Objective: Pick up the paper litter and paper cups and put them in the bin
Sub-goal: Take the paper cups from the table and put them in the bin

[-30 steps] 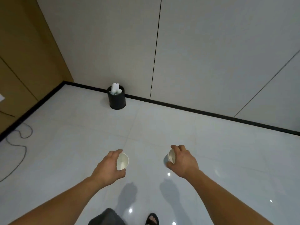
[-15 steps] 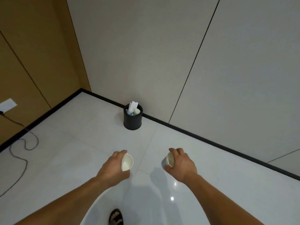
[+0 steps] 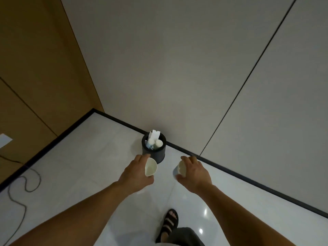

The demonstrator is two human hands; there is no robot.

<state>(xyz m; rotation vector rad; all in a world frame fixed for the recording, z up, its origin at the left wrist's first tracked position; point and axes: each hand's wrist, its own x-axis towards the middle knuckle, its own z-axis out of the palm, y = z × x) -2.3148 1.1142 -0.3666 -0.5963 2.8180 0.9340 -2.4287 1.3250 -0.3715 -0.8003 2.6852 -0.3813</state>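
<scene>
My left hand (image 3: 135, 172) grips a white paper cup (image 3: 150, 166) with its mouth turned toward the right. My right hand (image 3: 195, 172) holds a second paper cup (image 3: 180, 170), white inside and bluish outside, mouth facing left. Just beyond both hands stands a small round black bin (image 3: 156, 152) against the wall's base. White paper (image 3: 154, 134) and paper cups stick up out of it. The left cup sits just in front of the bin's near wall.
A black skirting line (image 3: 248, 181) runs along the grey wall. A thin cable (image 3: 23, 190) loops over the white tiled floor at the left, below a brown panelled wall. My sandalled foot (image 3: 168, 222) is on the floor below my hands.
The bin has come much closer and now sits right beyond my hands. Both hands keep hold of their cups, and my foot has stepped forward.
</scene>
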